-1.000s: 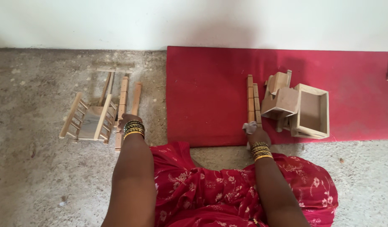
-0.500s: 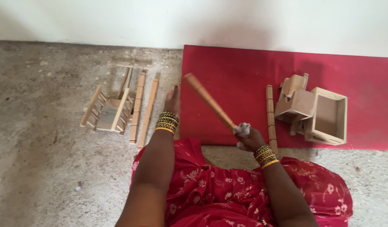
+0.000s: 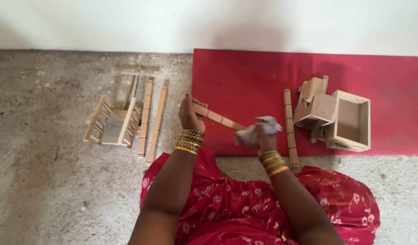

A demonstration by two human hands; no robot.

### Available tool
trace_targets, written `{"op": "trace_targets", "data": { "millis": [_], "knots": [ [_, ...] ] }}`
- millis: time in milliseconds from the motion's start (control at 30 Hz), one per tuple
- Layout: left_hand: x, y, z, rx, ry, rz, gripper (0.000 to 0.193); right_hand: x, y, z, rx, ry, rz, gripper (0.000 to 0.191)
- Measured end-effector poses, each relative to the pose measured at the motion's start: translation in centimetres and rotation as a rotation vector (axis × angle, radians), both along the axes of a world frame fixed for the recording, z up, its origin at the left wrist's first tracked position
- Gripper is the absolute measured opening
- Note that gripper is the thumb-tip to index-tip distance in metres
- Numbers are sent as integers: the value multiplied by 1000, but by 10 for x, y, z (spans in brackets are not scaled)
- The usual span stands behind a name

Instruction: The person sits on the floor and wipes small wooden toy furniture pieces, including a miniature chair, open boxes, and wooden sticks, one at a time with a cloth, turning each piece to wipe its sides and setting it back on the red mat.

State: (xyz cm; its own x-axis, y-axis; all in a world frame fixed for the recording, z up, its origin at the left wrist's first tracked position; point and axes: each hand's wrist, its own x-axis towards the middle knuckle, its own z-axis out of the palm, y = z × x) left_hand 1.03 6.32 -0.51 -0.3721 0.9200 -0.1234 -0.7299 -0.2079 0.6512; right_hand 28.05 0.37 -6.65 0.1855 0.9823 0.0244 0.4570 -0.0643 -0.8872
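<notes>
Gripping a pale notched wooden slat [image 3: 213, 116] at its far end, the left hand [image 3: 190, 117] holds it above the red mat [image 3: 245, 77]; the right hand [image 3: 264, 138] clutches a crumpled grey cloth [image 3: 256, 131] against its near end.

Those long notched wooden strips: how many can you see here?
4. One is held in the left hand, the wooden strip; two strips lie on the concrete beside the small rack; one strip lies on the red mat. More may be hidden.

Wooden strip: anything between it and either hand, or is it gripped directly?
The left hand grips one end of the wooden strip bare. At the other end, a pale cloth sits between the right hand and the wood.
</notes>
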Motion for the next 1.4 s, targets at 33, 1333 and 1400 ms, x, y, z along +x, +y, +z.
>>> {"op": "trace_targets", "data": {
  "millis": [33,1333,1400],
  "knots": [
    [4,-2,-1,14,11,-14,26,-14,1,3,19,80,31,36],
    [8,-40,32,293,1225,-179,57,-97,41,59,5,477,777,56],
    [7,-43,33,315,1293,-108,55,-100,40,55,-99,322,695,63]
  ]
}}
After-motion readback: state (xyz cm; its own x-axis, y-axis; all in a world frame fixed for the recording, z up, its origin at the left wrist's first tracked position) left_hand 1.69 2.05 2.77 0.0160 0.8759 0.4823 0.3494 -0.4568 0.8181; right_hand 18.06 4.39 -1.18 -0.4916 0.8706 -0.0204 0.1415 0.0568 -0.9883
